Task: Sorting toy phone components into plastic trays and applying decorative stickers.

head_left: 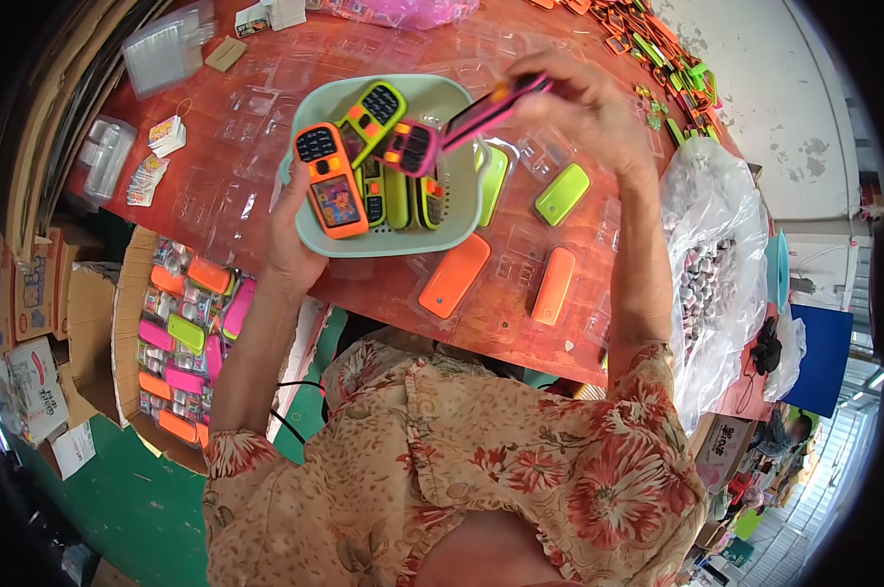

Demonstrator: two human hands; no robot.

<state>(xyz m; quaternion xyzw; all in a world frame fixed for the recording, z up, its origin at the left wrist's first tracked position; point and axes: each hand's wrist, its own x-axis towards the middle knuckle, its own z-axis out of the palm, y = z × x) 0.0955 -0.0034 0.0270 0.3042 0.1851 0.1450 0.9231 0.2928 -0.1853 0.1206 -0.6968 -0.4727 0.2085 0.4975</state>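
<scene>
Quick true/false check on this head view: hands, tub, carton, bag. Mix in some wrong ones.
1. The right hand holds a pink phone. True.
2. The left hand touches nothing. False: the left hand is against an orange phone.
3. The tub is dark red. False: the tub is pale green; the table under it is red.
4. The open carton at lower left contains orange, pink and green pieces. True.
5. The clear plastic bag lies left of the tub. False: the clear plastic bag is to the right, beyond the right forearm.
</scene>
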